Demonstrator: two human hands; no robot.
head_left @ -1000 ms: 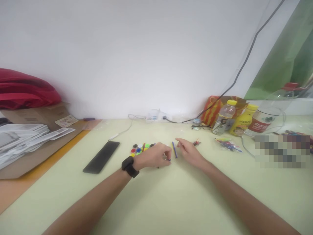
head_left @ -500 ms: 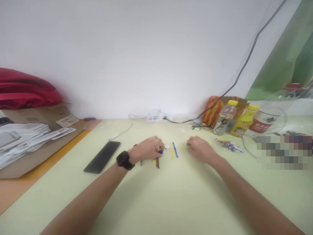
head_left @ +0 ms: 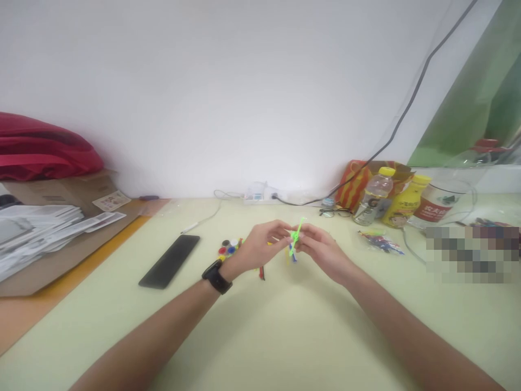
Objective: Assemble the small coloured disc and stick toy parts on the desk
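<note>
A bright green plastic stick with a wider middle stands tilted between my two hands. My left hand, with a black watch at the wrist, closes its fingertips on the left side of it. From the other side, my right hand pinches the same piece with thumb and fingers. Just below lies a blue stick on the table, partly covered by the hands. Small round caps in red, blue, white and other colours sit left of my left hand. A red and black stick shows under that wrist.
A black phone lies on the left. At the right stand a clear bottle, a yellow bottle and a plastic tub. Before them is a bag of coloured pieces. A power strip and glasses lie by the wall.
My left hand has moved right from the coloured pieces, uncovering the round caps. My right hand has come left with the green stick, and both hands now meet at it.
</note>
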